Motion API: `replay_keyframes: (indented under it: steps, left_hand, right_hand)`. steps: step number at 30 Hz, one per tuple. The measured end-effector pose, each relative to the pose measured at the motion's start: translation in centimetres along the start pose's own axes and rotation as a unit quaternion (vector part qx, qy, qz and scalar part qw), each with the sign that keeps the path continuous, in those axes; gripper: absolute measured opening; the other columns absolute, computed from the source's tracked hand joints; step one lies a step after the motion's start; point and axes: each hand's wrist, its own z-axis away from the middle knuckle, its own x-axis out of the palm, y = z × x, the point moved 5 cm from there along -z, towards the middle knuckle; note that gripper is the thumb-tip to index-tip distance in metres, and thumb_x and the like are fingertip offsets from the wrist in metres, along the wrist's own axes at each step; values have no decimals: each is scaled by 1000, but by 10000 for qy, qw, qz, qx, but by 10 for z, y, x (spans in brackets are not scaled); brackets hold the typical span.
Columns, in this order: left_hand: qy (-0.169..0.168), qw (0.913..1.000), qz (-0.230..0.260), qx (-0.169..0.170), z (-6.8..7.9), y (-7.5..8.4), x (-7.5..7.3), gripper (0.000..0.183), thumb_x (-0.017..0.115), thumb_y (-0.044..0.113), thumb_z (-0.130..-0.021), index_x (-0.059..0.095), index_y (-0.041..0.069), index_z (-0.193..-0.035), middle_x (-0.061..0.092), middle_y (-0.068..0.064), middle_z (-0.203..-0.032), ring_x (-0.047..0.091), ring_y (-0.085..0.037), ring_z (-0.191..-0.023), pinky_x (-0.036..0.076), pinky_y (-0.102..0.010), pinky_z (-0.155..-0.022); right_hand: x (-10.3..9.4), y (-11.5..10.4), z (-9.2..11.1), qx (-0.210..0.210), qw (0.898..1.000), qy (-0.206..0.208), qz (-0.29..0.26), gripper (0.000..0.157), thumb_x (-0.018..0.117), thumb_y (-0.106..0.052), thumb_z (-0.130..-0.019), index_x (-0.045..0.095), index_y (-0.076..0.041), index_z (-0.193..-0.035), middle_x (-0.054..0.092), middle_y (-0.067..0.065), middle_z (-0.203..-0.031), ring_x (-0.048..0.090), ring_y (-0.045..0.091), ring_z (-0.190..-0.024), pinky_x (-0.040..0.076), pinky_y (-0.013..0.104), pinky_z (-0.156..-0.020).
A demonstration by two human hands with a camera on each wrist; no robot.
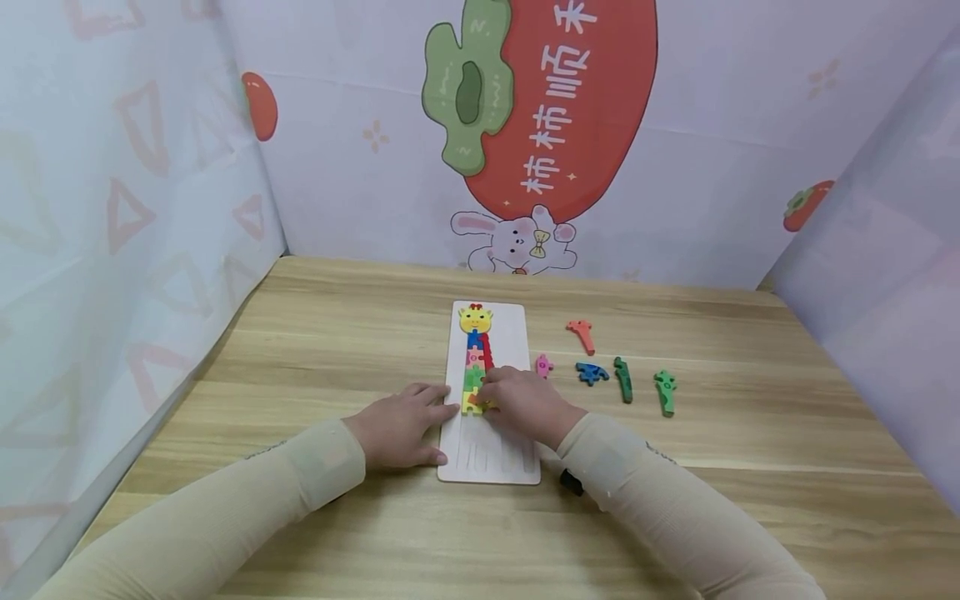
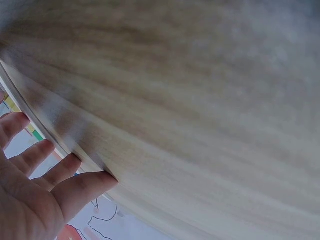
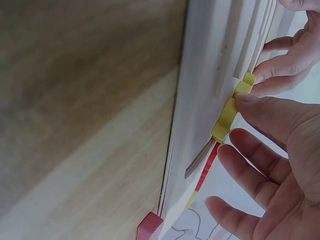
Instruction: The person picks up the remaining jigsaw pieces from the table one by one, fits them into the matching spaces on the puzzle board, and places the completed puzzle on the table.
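Observation:
A pale wooden puzzle board [image 1: 495,454] lies on the table with a yellow giraffe head [image 1: 476,320] at its far end. Blue, pink, green and yellow neck pieces run down from the head, with a red strip [image 1: 487,352] along their right side. My right hand [image 1: 527,404] is over the board; its thumb and fingers pinch a yellow puzzle piece [image 3: 226,120], the index fingertip hidden behind the thumb. My left hand [image 1: 399,425] rests at the board's left edge, fingers spread and fairly straight, fingertips touching the rim.
Right of the board lie a pink piece [image 1: 543,365] close to its edge, an orange piece [image 1: 582,335], a blue piece [image 1: 592,372], a dark green piece [image 1: 623,380] and a light green piece [image 1: 665,392]. A printed cloth wall [image 1: 360,200] stands behind the table.

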Motion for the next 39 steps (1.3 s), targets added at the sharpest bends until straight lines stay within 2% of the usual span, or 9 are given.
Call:
replay_keyframes:
  steps: [9, 20, 32, 39]
  left_hand:
    - [-29, 9999, 90, -50, 3, -1, 1, 72, 54, 62, -76, 40, 24, -136, 28, -4, -144, 25, -27, -130, 38, -43, -96]
    - [26, 9999, -18, -100, 4, 0, -1, 71, 55, 61, -76, 41, 25, -135, 29, -3, -143, 27, -25, -129, 39, -42, -94]
    - [93, 10000, -14, 28, 3, 2, -3, 69, 57, 58, -77, 42, 24, -135, 30, -4, -142, 28, -26, -128, 41, -42, -92]
    - [89, 10000, 7, 28, 3, 3, -3, 68, 57, 58, -77, 43, 25, -134, 30, -5, -142, 28, -27, -128, 41, -43, -93]
  right_hand:
    - [0, -5, -1, -172, 9998, -81, 112, 30, 70, -26, -78, 67, -22, -108, 60, -2, -108, 54, 15, -100, 46, 32, -86]
    - [0, -7, 1, -136, 9992, -93, 366, 31, 67, -30, -81, 65, -23, -111, 58, -2, -111, 53, 16, -102, 46, 33, -87]
    - [-5, -8, 5, -310, 9978, 314, 492, 34, 65, -32, -82, 62, -23, -115, 54, 1, -123, 49, 20, -113, 41, 40, -94]
    - [-5, -6, 8, -257, 9975, 443, 495, 38, 63, -36, -82, 59, -25, -119, 50, 0, -127, 44, 20, -119, 37, 44, -97]
